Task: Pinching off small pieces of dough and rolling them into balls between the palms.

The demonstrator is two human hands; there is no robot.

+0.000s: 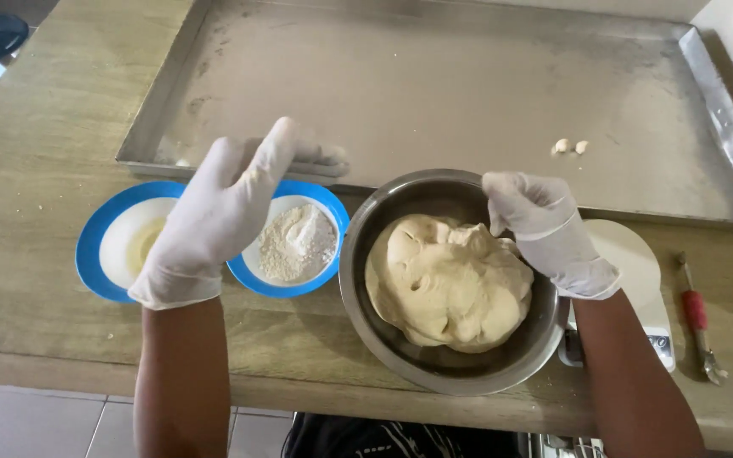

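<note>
Both of my hands wear white gloves. My left hand (222, 208) hovers flat, fingers apart, over two blue-rimmed bowls; one bowl (299, 246) holds white flour, the other (116, 242) a yellowish liquid. My right hand (540, 229) reaches into a steel mixing bowl (383, 326), its fingertips curled and pinching the top edge of a large beige dough mass (447, 284). The dough fills most of the bowl.
A big metal baking tray (434, 85) lies behind the bowls, with two small dough bits (570, 147) on it. A white kitchen scale (642, 280) sits under my right wrist, and a red-handled tool (699, 318) lies at the far right. The wooden counter's front edge is close.
</note>
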